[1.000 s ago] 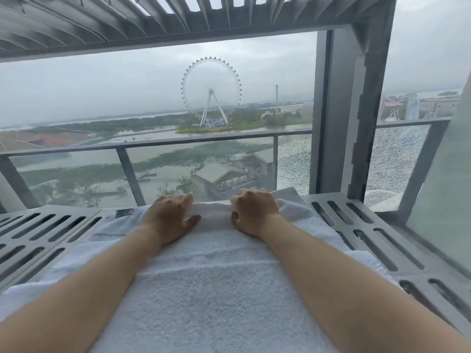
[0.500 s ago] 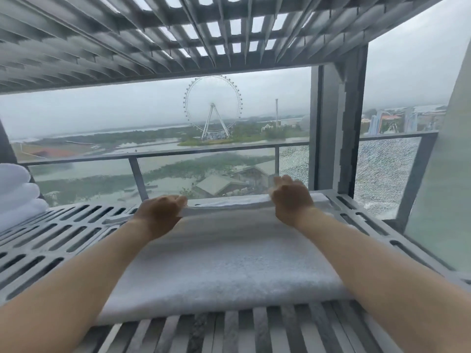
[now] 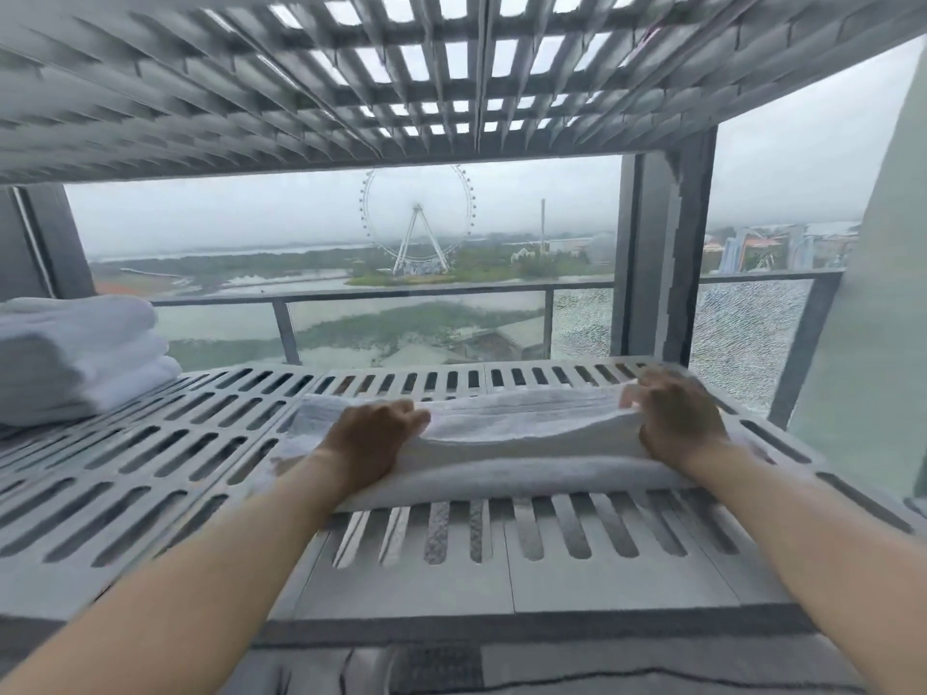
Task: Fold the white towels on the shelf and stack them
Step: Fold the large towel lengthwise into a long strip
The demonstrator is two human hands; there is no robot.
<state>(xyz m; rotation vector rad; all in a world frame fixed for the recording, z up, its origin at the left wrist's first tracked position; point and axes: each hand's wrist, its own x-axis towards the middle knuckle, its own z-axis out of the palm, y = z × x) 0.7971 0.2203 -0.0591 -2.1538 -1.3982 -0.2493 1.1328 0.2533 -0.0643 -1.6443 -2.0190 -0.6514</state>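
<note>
On a grey slotted shelf before a glass balcony railing, a person's bare hands press on a folded white terry towel lying across the grating. The left hand rests on the towel's near-left part, its fingers curled and clenched into the nubby top layer; the right hand sits at the towel's right end, fingers bent and pinching the thick folded edge. Between the two hands the cloth forms a long, soft, layered band. Well to the left of the left hand's fingers, a stack of folded white towels with rounded edges stands on the same shelf. Beyond the railing, a Ferris wheel rises under overcast sky.
</note>
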